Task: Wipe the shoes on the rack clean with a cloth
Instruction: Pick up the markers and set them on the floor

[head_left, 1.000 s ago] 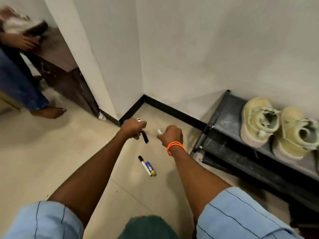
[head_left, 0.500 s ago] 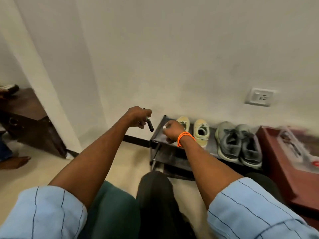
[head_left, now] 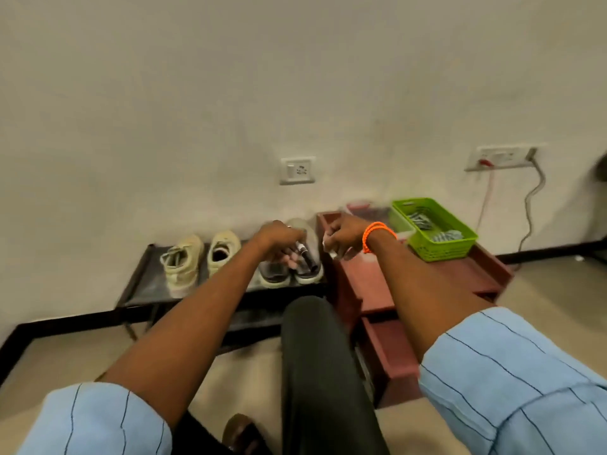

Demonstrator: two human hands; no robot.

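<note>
- Since half a second back the view has swung right; I now see the rack (head_left: 144, 290) whole, a maroon cabinet (head_left: 387, 284) beside it, and a green basket (head_left: 437, 239) on top; both hands are carried further right, now over the grey pair and the cabinet edge
- left hand (head_left: 276, 236) curled round a black marker (head_left: 305, 256); barrel sticks out below the fist, slanting down and right; hand sits in front of the grey shoes (head_left: 289, 274)
- right hand (head_left: 341, 236) with fingers curled, something small and white pinched at the fingertips; too blurred for me to say what it is; orange band (head_left: 374, 234) on that wrist; hand is over the near-left corner of the cabinet
- task's things: cream shoes (head_left: 197, 257) side by side on the rack's top shelf, left part; grey shoes just right of them, at the rack's right end, partly hidden by the left hand; I see no cloth I can confirm in either hand
- rack stands against the wall (head_left: 230, 93), touching or just beside the cabinet; can't tell which
- wall socket (head_left: 297, 170) above the grey pair; second socket plate (head_left: 499, 157) further right with a cable hanging down
- basket holds some grey striped items; blurred
- light blue striped sleeves (head_left: 512, 372) at the bottom edge; dark trouser leg (head_left: 315, 372) between the arms
</note>
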